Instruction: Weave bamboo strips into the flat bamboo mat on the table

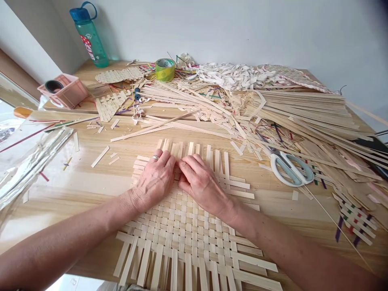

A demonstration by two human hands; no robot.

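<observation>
A mat of pale flat wooden strips [190, 226], woven over and under, lies before me with loose strip ends sticking out on all sides. At its far edge my left hand [159, 171], with a ring on one finger, has its fingers bent down onto the strips. Right beside it, my right hand [200, 182] pinches at the same far edge, thumb and fingers together. The fingertips of both hands nearly meet, and the exact strip between them is hidden. Upright strip ends [190, 148] show just beyond my fingers.
White-handled scissors [292, 167] lie to the right, near a long bundle of strips [303, 107]. Behind are a roll of tape [165, 70], white curled strips [233, 76], a pink basket [68, 93] and a teal bottle [92, 42]. Offcuts [100, 157] lie at left.
</observation>
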